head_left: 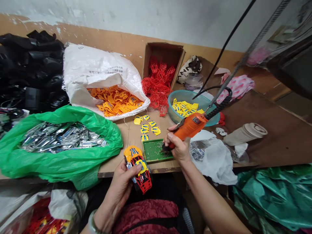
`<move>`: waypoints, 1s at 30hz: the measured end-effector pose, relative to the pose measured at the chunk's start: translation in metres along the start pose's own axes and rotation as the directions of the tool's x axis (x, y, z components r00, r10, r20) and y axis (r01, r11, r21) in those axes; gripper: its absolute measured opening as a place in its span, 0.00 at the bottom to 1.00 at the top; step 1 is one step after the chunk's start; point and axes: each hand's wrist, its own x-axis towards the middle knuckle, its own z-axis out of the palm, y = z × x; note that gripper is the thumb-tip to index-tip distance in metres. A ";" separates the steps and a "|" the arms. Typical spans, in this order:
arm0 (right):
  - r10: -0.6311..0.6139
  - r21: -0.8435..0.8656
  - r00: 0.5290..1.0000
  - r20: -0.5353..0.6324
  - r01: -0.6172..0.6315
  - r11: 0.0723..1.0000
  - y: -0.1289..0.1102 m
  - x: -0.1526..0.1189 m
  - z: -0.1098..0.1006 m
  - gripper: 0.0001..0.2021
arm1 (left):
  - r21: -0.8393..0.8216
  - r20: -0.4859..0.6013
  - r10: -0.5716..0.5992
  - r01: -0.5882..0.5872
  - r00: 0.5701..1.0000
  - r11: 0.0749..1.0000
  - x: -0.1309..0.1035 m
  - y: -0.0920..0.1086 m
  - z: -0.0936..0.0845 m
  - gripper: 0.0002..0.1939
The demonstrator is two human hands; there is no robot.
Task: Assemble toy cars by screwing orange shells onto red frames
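My left hand (124, 180) holds an orange, yellow and red toy car (138, 169) at the table's front edge, thumb pressed on its yellow part. My right hand (179, 144) is wrapped round an orange electric screwdriver (191, 125), which hangs from a coiled cord. Its lower end is over a green tray (153, 152) with small dark screws at its right side; the tip is hidden. Several yellow pieces with blue marks (144, 129) lie on the cardboard behind the tray.
Left: green bag (104, 130) of shiny pieces, white sack (97, 63) of orange parts, black parts (31, 71). Behind: carton (164, 48) with red frames. Right: teal basin (174, 112) of yellow pieces, white plastic bag (216, 162), pale cup (243, 135).
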 end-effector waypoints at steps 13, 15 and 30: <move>-0.009 -0.025 1.000 -0.003 0.009 1.000 0.010 0.006 0.002 0.10 | 0.011 0.015 -0.012 0.012 1.000 1.000 0.003 -0.002 -0.003 0.30; -0.013 -0.032 1.000 -0.001 0.013 0.999 0.011 0.006 0.001 0.10 | 0.014 0.028 -0.016 0.016 0.999 1.000 0.003 -0.002 -0.004 0.29; -0.017 -0.086 1.000 0.024 0.019 0.996 0.014 0.002 -0.001 0.11 | -0.008 0.042 -0.045 0.046 0.998 0.999 0.006 -0.004 -0.008 0.27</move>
